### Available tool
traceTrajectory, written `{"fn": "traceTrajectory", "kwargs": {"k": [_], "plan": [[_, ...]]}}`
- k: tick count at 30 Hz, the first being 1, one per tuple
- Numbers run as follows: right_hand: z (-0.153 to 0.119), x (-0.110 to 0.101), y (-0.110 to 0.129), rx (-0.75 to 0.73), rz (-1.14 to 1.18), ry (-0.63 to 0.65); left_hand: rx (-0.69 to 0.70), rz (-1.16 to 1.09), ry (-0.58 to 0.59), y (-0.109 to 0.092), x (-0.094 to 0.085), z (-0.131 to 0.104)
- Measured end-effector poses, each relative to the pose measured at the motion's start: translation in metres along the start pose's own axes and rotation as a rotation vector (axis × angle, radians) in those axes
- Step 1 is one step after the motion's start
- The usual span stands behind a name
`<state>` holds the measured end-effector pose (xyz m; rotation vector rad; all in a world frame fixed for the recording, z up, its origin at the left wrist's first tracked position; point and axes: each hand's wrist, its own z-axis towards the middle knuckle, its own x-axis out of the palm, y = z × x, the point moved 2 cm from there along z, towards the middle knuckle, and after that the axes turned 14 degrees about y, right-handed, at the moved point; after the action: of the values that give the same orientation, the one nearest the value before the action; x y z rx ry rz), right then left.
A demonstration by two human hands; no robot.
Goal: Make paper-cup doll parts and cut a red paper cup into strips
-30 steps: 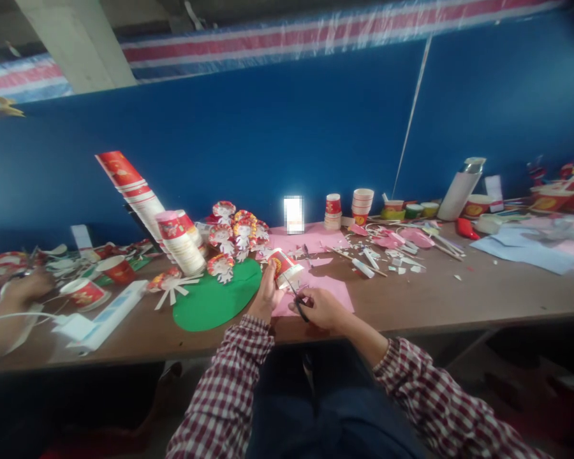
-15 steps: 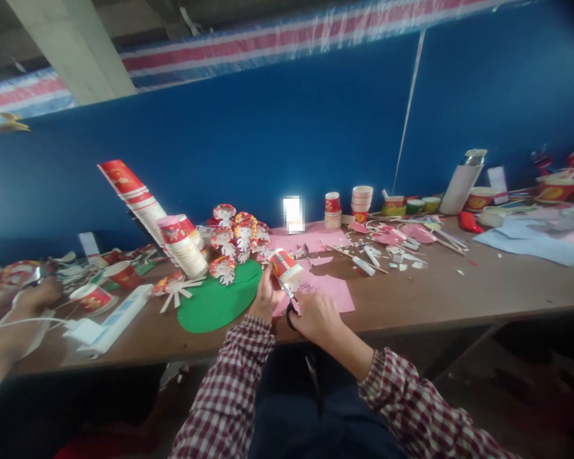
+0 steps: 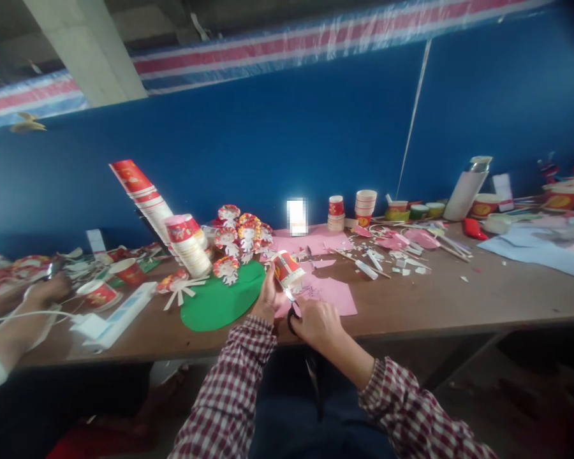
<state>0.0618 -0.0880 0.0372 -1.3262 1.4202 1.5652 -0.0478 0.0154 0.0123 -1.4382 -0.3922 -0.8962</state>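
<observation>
My left hand [image 3: 268, 292] holds a red and white paper cup [image 3: 287, 268], tilted, above the table's front part. Black-handled scissors [image 3: 293, 310] are in my right hand [image 3: 318, 320], their blades at the cup's lower edge. Under and behind the hands lie pink paper sheets [image 3: 335, 294], one with dark marks on it. A green oval sheet [image 3: 210, 309] is left of my left hand, with cut, fringed cups [image 3: 227, 270] at its back edge.
Stacked cups [image 3: 191, 245] lean at the left, near a white power strip [image 3: 129, 315]. Another person's hand [image 3: 52, 290] is at the far left. Paper scraps [image 3: 405, 261], sticks and a white flask [image 3: 466, 191] lie or stand on the right, beside blue paper [image 3: 536, 245].
The view has shifted slightly, so the scene sits a little further right. The scissors' blades have moved slightly against the cup; both hands keep their hold.
</observation>
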Motion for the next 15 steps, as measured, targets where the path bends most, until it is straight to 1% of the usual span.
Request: {"fn": "traceTrajectory", "kwargs": {"k": [2, 5, 8, 15], "plan": [[0.0, 0.002, -0.001, -0.011, 0.005, -0.011, -0.015, -0.004, -0.004, 0.001, 0.002, 0.0], [0.001, 0.002, -0.004, -0.022, 0.026, -0.019, -0.038, 0.011, 0.032, 0.001, 0.003, 0.0], [0.001, 0.001, -0.007, -0.05, 0.047, -0.031, -0.034, 0.037, 0.053, 0.002, 0.001, 0.001], [0.006, 0.001, -0.013, -0.105, 0.113, -0.048, -0.053, 0.102, -0.024, 0.006, -0.008, 0.004]]}}
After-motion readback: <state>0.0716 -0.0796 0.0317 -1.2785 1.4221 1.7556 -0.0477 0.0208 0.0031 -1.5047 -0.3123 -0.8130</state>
